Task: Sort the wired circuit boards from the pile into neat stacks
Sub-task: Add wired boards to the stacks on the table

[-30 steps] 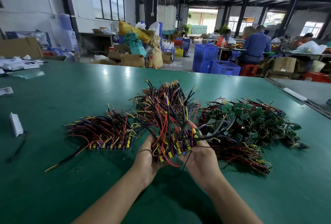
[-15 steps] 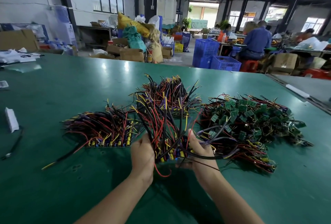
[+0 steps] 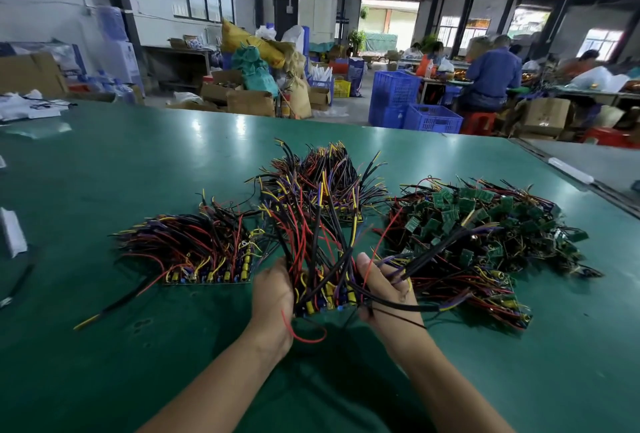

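From the head camera, the left hand and right hand clamp a bundle of wired circuit boards between them, fingers curled round its two sides, its wires fanning up and away. Some loose wires cross the right hand's fingers. Just left of the left hand lies a tidy stack on the green table. Beyond both hands sits a second stack. Right of the right hand spreads the unsorted pile.
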Demonstrator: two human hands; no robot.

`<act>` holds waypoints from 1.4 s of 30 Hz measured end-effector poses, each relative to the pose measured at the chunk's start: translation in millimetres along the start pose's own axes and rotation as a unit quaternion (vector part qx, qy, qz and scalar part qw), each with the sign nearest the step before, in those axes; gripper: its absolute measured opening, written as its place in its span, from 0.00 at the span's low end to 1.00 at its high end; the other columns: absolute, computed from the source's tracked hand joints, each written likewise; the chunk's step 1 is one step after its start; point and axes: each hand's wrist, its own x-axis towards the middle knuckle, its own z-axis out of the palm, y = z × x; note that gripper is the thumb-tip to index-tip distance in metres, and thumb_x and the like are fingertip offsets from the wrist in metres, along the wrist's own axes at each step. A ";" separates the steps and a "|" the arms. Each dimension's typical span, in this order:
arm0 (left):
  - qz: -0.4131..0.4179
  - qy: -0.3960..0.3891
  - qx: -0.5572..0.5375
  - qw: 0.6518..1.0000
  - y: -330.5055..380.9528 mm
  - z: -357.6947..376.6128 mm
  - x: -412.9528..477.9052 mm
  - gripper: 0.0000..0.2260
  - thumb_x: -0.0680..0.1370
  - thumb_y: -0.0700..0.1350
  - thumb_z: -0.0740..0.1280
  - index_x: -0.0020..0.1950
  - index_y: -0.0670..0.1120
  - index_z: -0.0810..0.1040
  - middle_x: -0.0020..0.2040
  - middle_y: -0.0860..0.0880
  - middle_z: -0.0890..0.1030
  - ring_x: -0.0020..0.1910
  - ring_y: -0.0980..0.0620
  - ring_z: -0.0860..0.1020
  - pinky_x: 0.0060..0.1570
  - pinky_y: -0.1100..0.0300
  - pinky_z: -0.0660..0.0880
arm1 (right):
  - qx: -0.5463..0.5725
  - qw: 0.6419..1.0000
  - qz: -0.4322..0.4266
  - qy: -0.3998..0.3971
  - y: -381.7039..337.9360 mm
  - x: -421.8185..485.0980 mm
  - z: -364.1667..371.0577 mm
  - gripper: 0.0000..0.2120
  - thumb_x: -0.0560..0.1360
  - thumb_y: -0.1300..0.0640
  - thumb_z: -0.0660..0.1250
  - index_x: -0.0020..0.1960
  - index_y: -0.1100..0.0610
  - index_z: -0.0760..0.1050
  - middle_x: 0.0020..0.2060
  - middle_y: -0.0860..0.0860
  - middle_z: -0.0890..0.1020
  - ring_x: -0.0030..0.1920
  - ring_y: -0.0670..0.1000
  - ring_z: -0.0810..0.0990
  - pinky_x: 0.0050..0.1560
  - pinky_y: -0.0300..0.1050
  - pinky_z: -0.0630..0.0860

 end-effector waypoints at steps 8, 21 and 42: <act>-0.041 -0.016 -0.001 0.999 4.8 -0.3 -0.9 0.16 0.82 0.41 0.54 0.38 0.43 0.75 0.34 0.43 0.77 0.32 0.45 0.76 0.29 0.57 0.75 | -0.012 1.000 -0.001 0.021 6.4 -0.8 -2.6 0.23 0.77 0.46 0.68 0.24 0.47 0.69 0.17 0.43 0.64 0.16 0.44 0.64 0.21 0.32 0.60; -0.034 -0.009 0.053 0.998 7.7 -3.6 -3.6 0.16 0.82 0.44 0.57 0.38 0.42 0.78 0.38 0.39 0.80 0.37 0.42 0.79 0.40 0.51 0.76 | -0.064 0.997 -0.022 -0.035 -14.1 -1.3 -2.9 0.25 0.78 0.64 0.64 0.25 0.54 0.60 0.18 0.45 0.68 0.21 0.42 0.71 0.31 0.32 0.69; -0.113 -0.106 -0.053 0.986 16.0 -6.3 -7.5 0.16 0.82 0.37 0.54 0.41 0.43 0.78 0.31 0.46 0.80 0.28 0.48 0.79 0.29 0.59 0.77 | 0.020 0.997 0.077 -0.015 -2.3 -10.2 -2.5 0.20 0.68 0.42 0.71 0.37 0.57 0.68 0.34 0.59 0.57 0.32 0.52 0.56 0.33 0.42 0.58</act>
